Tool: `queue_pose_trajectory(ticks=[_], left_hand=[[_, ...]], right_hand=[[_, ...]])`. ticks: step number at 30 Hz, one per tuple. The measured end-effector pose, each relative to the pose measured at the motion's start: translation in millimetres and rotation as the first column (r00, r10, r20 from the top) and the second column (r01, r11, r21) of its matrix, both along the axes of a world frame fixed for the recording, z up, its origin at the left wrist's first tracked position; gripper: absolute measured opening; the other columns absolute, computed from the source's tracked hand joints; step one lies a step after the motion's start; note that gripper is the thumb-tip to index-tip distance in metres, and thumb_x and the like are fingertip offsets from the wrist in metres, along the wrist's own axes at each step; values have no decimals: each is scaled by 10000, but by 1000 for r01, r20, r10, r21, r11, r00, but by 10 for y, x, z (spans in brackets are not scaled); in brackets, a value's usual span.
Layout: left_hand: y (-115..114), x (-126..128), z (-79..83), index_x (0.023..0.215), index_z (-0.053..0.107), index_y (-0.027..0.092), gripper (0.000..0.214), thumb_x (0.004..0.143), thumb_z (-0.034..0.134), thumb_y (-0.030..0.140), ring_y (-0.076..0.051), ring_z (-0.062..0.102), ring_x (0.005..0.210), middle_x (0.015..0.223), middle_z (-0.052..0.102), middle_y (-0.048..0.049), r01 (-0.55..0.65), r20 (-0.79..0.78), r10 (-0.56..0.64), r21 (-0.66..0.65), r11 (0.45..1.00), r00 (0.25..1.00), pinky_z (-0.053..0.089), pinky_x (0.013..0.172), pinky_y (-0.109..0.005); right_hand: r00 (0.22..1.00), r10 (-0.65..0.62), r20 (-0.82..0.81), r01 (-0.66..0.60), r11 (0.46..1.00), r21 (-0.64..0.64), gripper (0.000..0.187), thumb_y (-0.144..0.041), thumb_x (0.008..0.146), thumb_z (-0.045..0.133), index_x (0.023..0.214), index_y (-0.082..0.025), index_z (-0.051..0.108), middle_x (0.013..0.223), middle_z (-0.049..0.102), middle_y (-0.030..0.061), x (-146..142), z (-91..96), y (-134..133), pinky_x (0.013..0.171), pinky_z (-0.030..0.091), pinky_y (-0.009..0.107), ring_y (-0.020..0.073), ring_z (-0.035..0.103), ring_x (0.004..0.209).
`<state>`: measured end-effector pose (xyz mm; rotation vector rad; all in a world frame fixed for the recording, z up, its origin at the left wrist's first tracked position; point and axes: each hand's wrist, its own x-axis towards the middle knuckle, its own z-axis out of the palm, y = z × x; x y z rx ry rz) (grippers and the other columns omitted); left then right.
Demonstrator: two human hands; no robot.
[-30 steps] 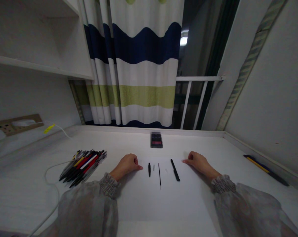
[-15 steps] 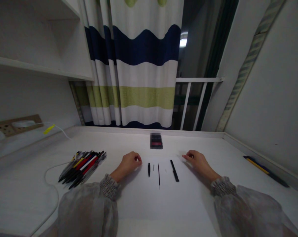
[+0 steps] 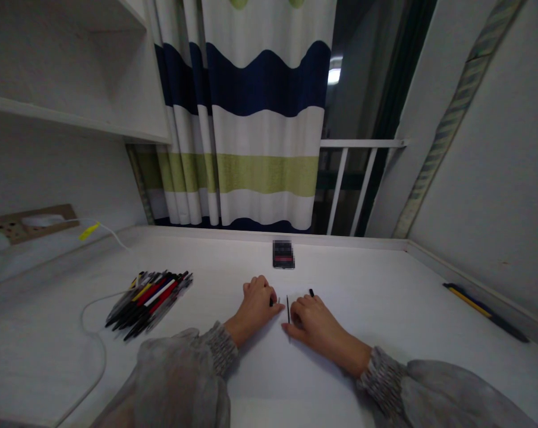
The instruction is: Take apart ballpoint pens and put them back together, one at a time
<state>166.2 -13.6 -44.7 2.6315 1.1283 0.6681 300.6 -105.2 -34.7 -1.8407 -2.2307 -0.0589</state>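
Note:
My left hand (image 3: 258, 302) reaches over a short black pen barrel piece (image 3: 271, 302), which shows between its thumb and curled fingers; they appear closed on it. A tiny light-coloured piece (image 3: 279, 301) lies just past that thumb. My right hand (image 3: 312, 321) is low over the table, with thumb and forefinger apart on either side of a thin dark pen refill (image 3: 288, 309). The refill still lies on the white surface, its lower part partly covered by the thumb. Behind the right knuckles, only the top of a longer black pen barrel (image 3: 311, 292) is visible.
A heap of pens (image 3: 150, 302) lies at the left beside a white cable (image 3: 100, 345). A dark pixelated object (image 3: 283, 254) sits at the back centre. Along the right edge of the white table (image 3: 269, 368) lies a black and yellow long thin object (image 3: 485, 311).
Both hands have come inward from the sides, the left onto the short black piece, the right beside the refill. My right hand now covers most of the longer barrel.

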Motion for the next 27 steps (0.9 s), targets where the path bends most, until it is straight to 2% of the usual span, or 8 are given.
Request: queue_pose_trajectory(ticks=[5, 9, 14, 20, 24, 27], left_hand=[[3, 23, -31, 682, 650, 180, 94, 721, 602, 251, -214, 438, 887, 835, 485, -43, 25, -1, -25, -36, 999, 1000, 290, 765, -370], [-6, 57, -78, 684, 625, 167, 82, 742, 571, 189, -208, 437, 891, 851, 494, -48, 42, 2, -42, -35, 998, 999, 294, 750, -354], [8, 48, -47, 768, 554, 156, 79, 771, 485, 116, -187, 461, 868, 873, 514, -51, 39, 142, -40, 11, 999, 989, 330, 740, -324], [67, -30, 36, 738, 471, 178, 110, 796, 399, 118, -128, 513, 625, 635, 523, 22, 54, 353, 23, -206, 977, 935, 392, 613, -250], [109, -74, 61, 774, 510, 170, 62, 767, 456, 140, -123, 547, 671, 718, 576, 5, 86, 465, 44, -255, 963, 884, 428, 650, -244], [145, -95, 54, 845, 561, 164, 127, 757, 472, 145, -130, 556, 736, 824, 603, -24, 110, 499, 35, -257, 960, 866, 442, 694, -254]], right_hand=[[995, -96, -15, 95, 994, -61, 135, -268, 751, 511, 754, -164, 596, 772, 625, 53, -13, 7, 11, 684, 335, 286, 186, 547, 776], [984, -174, 40, 177, 980, -92, 173, -212, 741, 466, 764, -146, 625, 773, 653, 89, -25, 33, 18, 669, 346, 294, 208, 579, 771], [967, -222, 126, 235, 967, -97, 229, -166, 711, 445, 778, -113, 658, 792, 674, 142, -98, 96, 50, 661, 371, 319, 246, 607, 782], [954, -183, 237, 213, 972, -105, 240, -139, 673, 474, 799, -102, 675, 790, 676, 178, -187, 120, 119, 720, 379, 354, 270, 608, 829], [950, -186, 250, 220, 968, -118, 222, -140, 674, 485, 783, -103, 676, 789, 676, 178, -157, 132, 122, 738, 376, 349, 257, 615, 811], [947, -180, 265, 219, 968, -125, 211, -150, 683, 491, 785, -110, 672, 804, 676, 171, -122, 139, 116, 751, 373, 335, 242, 613, 816]])
